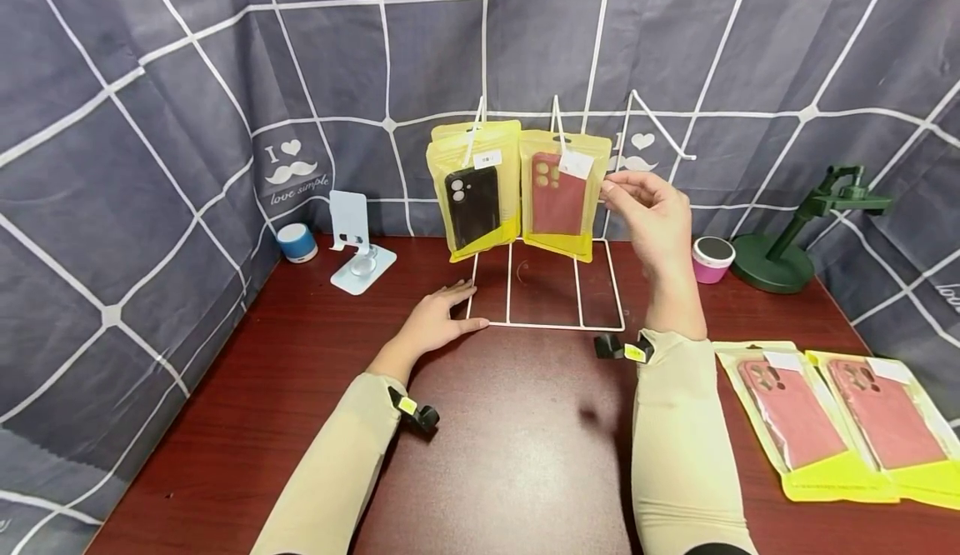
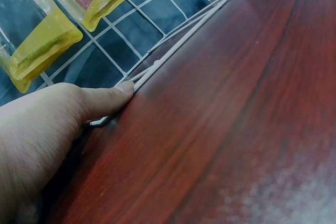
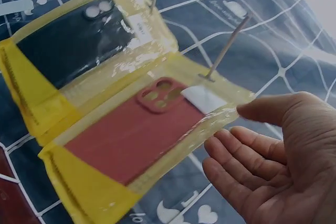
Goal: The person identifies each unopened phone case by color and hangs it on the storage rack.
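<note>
A white wire display rack (image 1: 551, 327) stands on the table with its hooks pointing forward. My left hand (image 1: 433, 322) rests at the front left corner of its base. The thumb (image 2: 118, 94) lies along the front bar, fingers extended over the left side. A yellow-edged pouch with a red phone case (image 1: 557, 205) hangs from the middle hook, its hook passing through the top hole. My right hand (image 1: 652, 217) pinches the pouch's upper right edge between thumb and index finger; the other fingers are loosely bent. Beside it, pouches with a black phone case (image 1: 474, 205) in front hang from the left hook.
The right hook (image 1: 663, 134) bears no pouch. Two pouches with red phone cases (image 1: 795, 413) lie at the table's right. A light blue phone stand (image 1: 352, 242) and blue round speaker (image 1: 297, 243) stand left, a pink one (image 1: 711, 260) and green stand (image 1: 780, 259) right.
</note>
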Tool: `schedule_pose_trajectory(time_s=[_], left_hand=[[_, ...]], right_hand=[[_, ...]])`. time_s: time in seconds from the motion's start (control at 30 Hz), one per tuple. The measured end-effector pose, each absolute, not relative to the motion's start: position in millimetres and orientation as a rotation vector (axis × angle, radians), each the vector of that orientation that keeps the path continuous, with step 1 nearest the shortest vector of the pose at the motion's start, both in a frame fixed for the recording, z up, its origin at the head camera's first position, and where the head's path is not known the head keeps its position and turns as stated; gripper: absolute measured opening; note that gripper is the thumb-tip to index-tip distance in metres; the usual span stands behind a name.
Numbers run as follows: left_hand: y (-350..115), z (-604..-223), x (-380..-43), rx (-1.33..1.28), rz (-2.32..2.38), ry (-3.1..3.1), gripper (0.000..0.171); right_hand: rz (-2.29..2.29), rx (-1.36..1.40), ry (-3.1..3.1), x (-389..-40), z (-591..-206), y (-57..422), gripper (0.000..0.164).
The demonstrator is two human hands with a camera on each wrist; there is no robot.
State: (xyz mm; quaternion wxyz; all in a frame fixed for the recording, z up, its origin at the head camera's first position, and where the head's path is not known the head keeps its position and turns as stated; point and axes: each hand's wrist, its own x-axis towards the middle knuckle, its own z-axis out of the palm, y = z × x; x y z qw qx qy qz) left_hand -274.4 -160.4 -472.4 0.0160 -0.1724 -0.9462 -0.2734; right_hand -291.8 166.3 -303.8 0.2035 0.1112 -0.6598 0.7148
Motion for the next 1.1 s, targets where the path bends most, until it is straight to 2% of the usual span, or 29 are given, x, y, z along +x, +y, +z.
schedule_pose_trajectory(time_s=[0.4, 0.73, 0.9, 1.1], left_hand=[[-158, -474, -274, -0.562, -0.869, -2.938, 0.082], [-161, -473, -275, -0.553, -0.864, -2.928, 0.083], [-161, -473, -275, -0.55, -0.854, -2.932, 0.083], [-162, -474, -275, -0.549, -0.835, -2.947, 0.083]], right_hand=[[2.224, 0.602, -1.422, -243, -266, 166, 0.022], [2.147, 0.707, -1.724, -218, -267, 199, 0.023], [1.617, 0.536, -2.437, -214, -291, 247, 0.024], [0.905, 0.568, -3.001, -214, -345, 347, 0.023]])
